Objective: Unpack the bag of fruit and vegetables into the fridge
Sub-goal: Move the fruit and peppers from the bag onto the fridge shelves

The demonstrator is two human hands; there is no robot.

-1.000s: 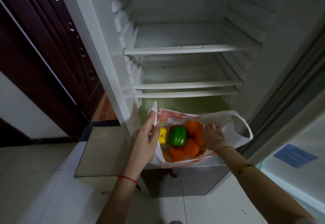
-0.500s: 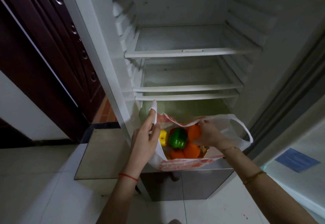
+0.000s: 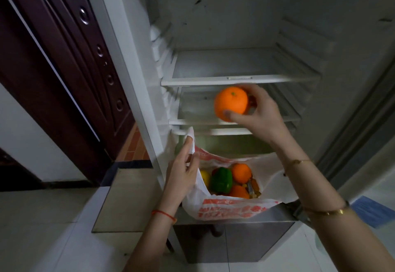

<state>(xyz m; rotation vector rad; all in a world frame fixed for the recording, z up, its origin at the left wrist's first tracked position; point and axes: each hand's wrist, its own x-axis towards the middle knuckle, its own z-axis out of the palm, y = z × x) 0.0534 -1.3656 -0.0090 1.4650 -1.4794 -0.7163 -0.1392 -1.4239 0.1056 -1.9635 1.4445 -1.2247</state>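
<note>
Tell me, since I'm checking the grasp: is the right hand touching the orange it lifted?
Touching. The head view shows the right hand curled round the orange, thumb pressed on its lower front.

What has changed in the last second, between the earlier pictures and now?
The right hand took an orange out of the bag and lifted it up to the fridge's middle shelf. The left hand kept its grip on the bag's edge. The green pepper and the other fruit stayed in the bag.
</note>
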